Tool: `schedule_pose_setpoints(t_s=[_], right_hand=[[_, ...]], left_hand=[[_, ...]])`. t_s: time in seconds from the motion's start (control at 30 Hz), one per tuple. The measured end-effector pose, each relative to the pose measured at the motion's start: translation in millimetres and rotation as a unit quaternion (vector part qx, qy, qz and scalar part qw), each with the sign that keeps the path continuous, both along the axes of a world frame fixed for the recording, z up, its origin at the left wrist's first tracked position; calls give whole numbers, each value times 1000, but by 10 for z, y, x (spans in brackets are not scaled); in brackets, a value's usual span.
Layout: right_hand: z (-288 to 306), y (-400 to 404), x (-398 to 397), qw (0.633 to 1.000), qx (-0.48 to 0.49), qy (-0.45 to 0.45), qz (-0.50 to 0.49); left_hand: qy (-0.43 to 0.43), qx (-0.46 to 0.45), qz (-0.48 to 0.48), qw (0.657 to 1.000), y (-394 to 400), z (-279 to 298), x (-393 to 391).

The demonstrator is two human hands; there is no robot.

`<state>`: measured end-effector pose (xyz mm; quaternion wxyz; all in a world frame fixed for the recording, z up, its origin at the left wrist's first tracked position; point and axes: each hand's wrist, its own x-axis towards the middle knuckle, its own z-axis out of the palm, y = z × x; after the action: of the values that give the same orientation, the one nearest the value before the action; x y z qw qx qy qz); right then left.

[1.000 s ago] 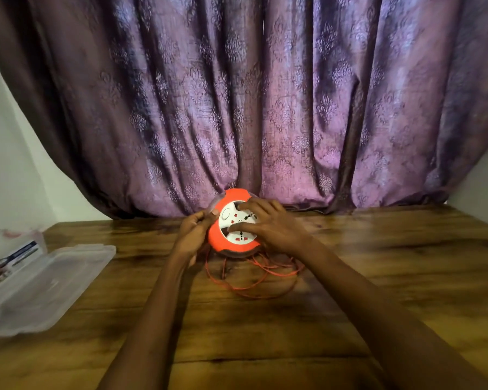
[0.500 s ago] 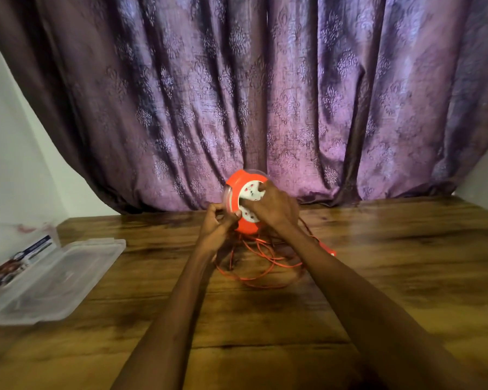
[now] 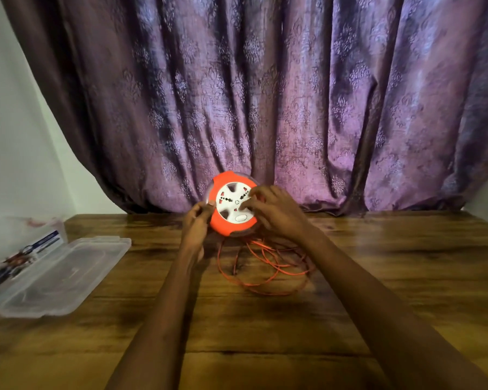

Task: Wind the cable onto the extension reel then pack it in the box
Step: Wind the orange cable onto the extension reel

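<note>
Orange extension reel [image 3: 231,205] is held upright above the worktop [image 3: 378,277], white socket face toward camera. Left hand [image 3: 196,220] grip is pinched on its left rim; right hand [image 3: 273,211] fingers are pressed on the face. Loose orange cable [image 3: 265,266] is piled below. Clear box [image 3: 57,274] lies open, far left.

- One round orange extension reel with a white socket face [image 3: 233,204].
- One thin orange cable [image 3: 261,267], in a loose tangle of loops.
- One clear plastic box [image 3: 55,274], lying open.
- Two bare hands: left hand [image 3: 196,222], right hand [image 3: 273,211].
- One brown wooden table [image 3: 378,263].
- One purple patterned curtain [image 3: 265,94].
</note>
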<state>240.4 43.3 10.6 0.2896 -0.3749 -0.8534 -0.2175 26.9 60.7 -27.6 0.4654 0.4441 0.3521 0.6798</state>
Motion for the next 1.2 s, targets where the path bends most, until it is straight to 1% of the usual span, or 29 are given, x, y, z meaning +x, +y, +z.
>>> schedule_pose_setpoints(t_s=[0.07, 0.2, 0.3, 0.37, 0.4, 0.47, 0.53, 0.57, 0.6, 0.63, 0.67, 0.7, 0.73, 0.8, 0.87, 0.9, 0.93, 0.97, 1.03, 1.07, 1.1, 1.13, 1.2], right_hand=[[107, 17, -6, 994, 26, -110, -1], [259, 24, -48, 965, 80, -247, -26], [321, 23, -38, 949, 129, -282, -49], [317, 31, -18, 950, 134, -267, -92], [303, 15, -25, 959, 111, -230, -124], [271, -25, -101, 972, 38, -115, -199], [225, -38, -242, 963, -41, 48, -262], [233, -50, -306, 945, -107, 149, -271], [280, -64, -337, 914, -187, 255, -253], [330, -76, -347, 873, -268, 350, -210], [359, -73, -336, 828, -335, 421, -159], [362, -65, -314, 797, -371, 461, -125], [354, -65, -298, 792, -374, 469, -116], [323, -67, -271, 814, -326, 458, -146], [292, -50, -185, 832, -246, 459, -188], [286, -43, -124, 838, -218, 469, -173], [275, -41, -53, 850, -205, 462, -146], [255, -34, 26, 877, -193, 426, -109], [206, -19, 156, 949, -124, 286, -48], [185, -23, 198, 976, -77, 203, -24], [165, -36, 222, 991, -36, 126, -5], [156, -47, 235, 998, -5, 55, 4], [160, -78, 212, 997, 8, -75, -3]], left_hand=[[34, -11, 2, 999, 4, 3, -55], [75, 3, -28, 997, -60, 23, -32], [85, 23, -24, 996, -74, 31, 36], [90, 40, -15, 995, -69, 33, 89], [87, 39, -16, 995, -70, 30, 119], [66, 31, -33, 997, -92, 12, 187], [40, 24, -47, 998, -120, -10, 270], [30, 24, -51, 998, -129, -21, 308], [21, 26, -54, 998, -141, -27, 340], [17, 28, -53, 998, -153, -30, 358], [20, 26, -48, 998, -167, -33, 361], [21, 20, -41, 999, -177, -29, 356], [18, 10, -35, 999, -183, -20, 347], [12, -5, -29, 1000, -173, -22, 311], [4, -10, -34, 999, -147, -38, 272], [-4, -13, -38, 999, -131, -45, 260], [-11, -15, -42, 999, -118, -51, 252], [-15, -18, -47, 999, -111, -57, 246], [-21, -22, -54, 998, -101, -62, 254], [-25, -22, -57, 998, -103, -62, 268], [-31, -23, -59, 998, -110, -57, 275], [-33, -23, -54, 998, -110, -51, 276], [-18, -14, -34, 999, -98, -20, 239]])
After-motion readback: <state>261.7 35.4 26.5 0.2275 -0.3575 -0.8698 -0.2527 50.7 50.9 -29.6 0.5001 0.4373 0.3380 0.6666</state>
